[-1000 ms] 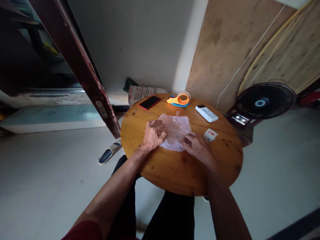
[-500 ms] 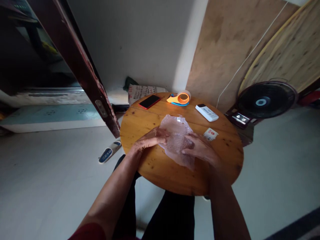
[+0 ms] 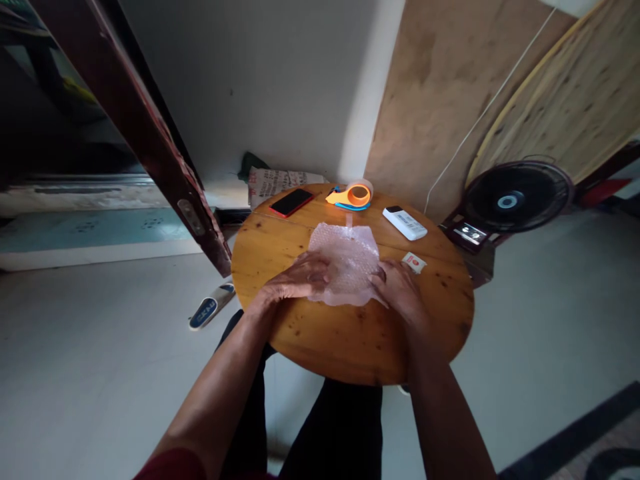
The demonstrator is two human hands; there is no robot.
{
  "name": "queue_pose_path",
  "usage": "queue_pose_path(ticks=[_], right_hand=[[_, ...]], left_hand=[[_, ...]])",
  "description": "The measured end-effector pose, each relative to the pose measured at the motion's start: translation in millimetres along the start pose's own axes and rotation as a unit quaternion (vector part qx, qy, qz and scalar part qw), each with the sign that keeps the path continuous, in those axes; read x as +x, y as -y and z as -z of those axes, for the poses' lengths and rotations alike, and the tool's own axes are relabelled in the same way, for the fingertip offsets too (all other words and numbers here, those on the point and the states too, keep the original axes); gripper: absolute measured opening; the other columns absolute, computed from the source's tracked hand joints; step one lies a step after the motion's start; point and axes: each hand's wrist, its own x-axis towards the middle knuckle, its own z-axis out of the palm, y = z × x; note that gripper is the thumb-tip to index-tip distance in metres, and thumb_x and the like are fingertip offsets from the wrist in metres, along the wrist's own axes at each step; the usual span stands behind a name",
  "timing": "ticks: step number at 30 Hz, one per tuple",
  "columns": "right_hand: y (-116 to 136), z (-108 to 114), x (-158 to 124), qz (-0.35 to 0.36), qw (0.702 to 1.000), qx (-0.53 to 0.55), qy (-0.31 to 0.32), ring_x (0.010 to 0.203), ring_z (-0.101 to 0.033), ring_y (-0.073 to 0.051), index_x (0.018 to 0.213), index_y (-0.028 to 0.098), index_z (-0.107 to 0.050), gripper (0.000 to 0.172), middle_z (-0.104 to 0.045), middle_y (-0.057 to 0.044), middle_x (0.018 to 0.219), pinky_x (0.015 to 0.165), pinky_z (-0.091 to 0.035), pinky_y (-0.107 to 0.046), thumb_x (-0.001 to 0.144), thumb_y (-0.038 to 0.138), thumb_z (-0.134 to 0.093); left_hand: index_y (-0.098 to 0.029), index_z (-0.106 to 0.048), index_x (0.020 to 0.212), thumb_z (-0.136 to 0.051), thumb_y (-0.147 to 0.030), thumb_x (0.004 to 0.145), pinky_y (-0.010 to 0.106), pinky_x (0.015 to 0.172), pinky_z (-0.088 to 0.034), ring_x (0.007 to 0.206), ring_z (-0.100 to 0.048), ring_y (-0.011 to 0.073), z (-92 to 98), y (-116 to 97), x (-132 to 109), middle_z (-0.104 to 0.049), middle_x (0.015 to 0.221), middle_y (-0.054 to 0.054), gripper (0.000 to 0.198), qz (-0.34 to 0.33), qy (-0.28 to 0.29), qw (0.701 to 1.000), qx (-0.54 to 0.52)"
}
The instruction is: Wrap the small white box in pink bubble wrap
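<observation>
A sheet of clear pinkish bubble wrap (image 3: 346,263) lies on the round wooden table (image 3: 340,340), its far edge showing a shiny strip of tape. My left hand (image 3: 303,275) holds the left side of the sheet, thumb and fingers bent over its edge. On the opposite side, my right hand (image 3: 397,283) grips the right edge, its thumb on top and some fingertips hidden. A small white-and-red card (image 3: 415,263) rests just beyond my right hand.
Along the table's far side are a red-edged phone (image 3: 291,202), an orange tape dispenser (image 3: 353,195) and a white device (image 3: 405,223). A black fan (image 3: 515,199) stands to the right. One shoe (image 3: 211,307) lies on the floor at left.
The bubble wrap has turned from a slanted position to lie squarer and flatter between my hands. My right hand has shifted to its right edge. The view has moved slightly.
</observation>
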Motion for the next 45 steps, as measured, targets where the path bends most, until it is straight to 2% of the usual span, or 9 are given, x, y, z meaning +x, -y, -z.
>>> queue_pose_path(ticks=[7, 12, 15, 20, 23, 30, 37, 40, 45], right_hand=[[9, 0, -1, -0.026, 0.999, -0.035, -0.008, 0.111, -0.054, -0.028, 0.125, 0.015, -0.059, 0.039, -0.064, -0.012, 0.122, 0.096, -0.036, -0.037, 0.089, 0.027, -0.05], [8, -1, -1, -0.01, 0.999, -0.039, -0.03, 0.113, -0.052, -0.028, 0.131, 0.015, -0.054, 0.044, -0.061, -0.012, 0.125, 0.097, -0.034, -0.036, 0.088, 0.026, -0.051], [6, -2, 0, 0.006, 0.999, -0.038, -0.016, 0.111, -0.052, -0.027, 0.128, 0.019, -0.059, 0.04, -0.062, -0.009, 0.125, 0.097, -0.033, -0.037, 0.089, 0.025, -0.05], [5, -3, -1, 0.023, 0.999, -0.032, 0.008, 0.108, -0.053, -0.026, 0.114, 0.024, -0.067, 0.031, -0.064, -0.007, 0.122, 0.095, -0.033, -0.037, 0.09, 0.031, -0.049], [5, -3, -1, 0.02, 0.999, -0.028, 0.009, 0.108, -0.052, -0.027, 0.112, 0.024, -0.068, 0.031, -0.064, -0.007, 0.119, 0.093, -0.033, -0.037, 0.09, 0.037, -0.05], [8, -3, -4, 0.018, 0.998, -0.054, 0.012, 0.11, -0.049, -0.032, 0.122, 0.022, -0.06, 0.058, -0.061, -0.01, 0.123, 0.092, -0.033, -0.042, 0.081, 0.062, -0.053], [9, -3, -4, 0.008, 0.998, -0.067, 0.021, 0.109, -0.049, -0.032, 0.121, 0.021, -0.058, 0.061, -0.059, -0.011, 0.123, 0.091, -0.033, -0.042, 0.081, 0.066, -0.05], [7, -3, -3, 0.012, 0.998, -0.063, 0.029, 0.11, -0.048, -0.032, 0.123, 0.021, -0.057, 0.061, -0.058, -0.011, 0.125, 0.092, -0.033, -0.042, 0.082, 0.064, -0.051], [7, -2, -3, 0.01, 0.997, -0.057, 0.043, 0.113, -0.048, -0.032, 0.127, 0.022, -0.055, 0.059, -0.055, -0.011, 0.13, 0.093, -0.032, -0.043, 0.084, 0.06, -0.05]], left_hand=[[-0.024, -0.067, 0.097, -0.062, -0.026, 0.077, 0.047, 0.117, -0.022, 0.135, -0.036, 0.0275, -1.9, 2, 1, -0.055, 0.134, 0.002, 0.021, -0.012, 0.006, 0.996, 0.086], [-0.02, -0.068, 0.086, -0.061, -0.035, 0.081, 0.047, 0.111, -0.029, 0.123, -0.049, 0.026, -10.5, 12, 6, -0.061, 0.124, 0.004, 0.017, 0.009, -0.064, 0.993, 0.094], [-0.02, -0.066, 0.076, -0.066, -0.041, 0.077, 0.047, 0.109, -0.03, 0.12, -0.05, 0.0264, -12.2, 10, 7, -0.06, 0.124, 0.003, 0.02, 0.013, -0.072, 0.993, 0.096], [-0.02, -0.063, 0.077, -0.06, -0.024, 0.076, 0.046, 0.113, -0.023, 0.125, -0.045, 0.0242, -9.6, 3, 6, -0.059, 0.127, 0.004, 0.005, 0.026, -0.07, 0.99, 0.123], [-0.02, -0.062, 0.078, -0.054, -0.015, 0.073, 0.045, 0.115, -0.02, 0.127, -0.044, 0.0232, -10.3, 3, 5, -0.06, 0.126, 0.004, 0.011, 0.028, -0.081, 0.987, 0.134], [-0.019, -0.062, 0.095, -0.05, -0.012, 0.072, 0.045, 0.11, -0.028, 0.12, -0.047, 0.0244, -9.8, 2, 5, -0.06, 0.121, 0.007, 0.026, 0.02, -0.082, 0.985, 0.151], [-0.02, -0.062, 0.108, -0.051, -0.014, 0.072, 0.047, 0.11, -0.029, 0.121, -0.047, 0.0259, -10.0, 6, 6, -0.059, 0.123, 0.007, 0.038, 0.009, -0.074, 0.984, 0.16], [-0.023, -0.065, 0.102, -0.052, -0.014, 0.072, 0.046, 0.11, -0.029, 0.119, -0.049, 0.0241, -11.0, 8, 6, -0.061, 0.12, 0.005, 0.034, 0.002, -0.092, 0.985, 0.149], [-0.02, -0.066, 0.074, -0.057, -0.024, 0.075, 0.051, 0.108, -0.029, 0.109, -0.055, 0.0257, -10.6, 3, 8, -0.067, 0.1, 0.004, 0.01, 0.049, -0.125, 0.979, 0.156]])
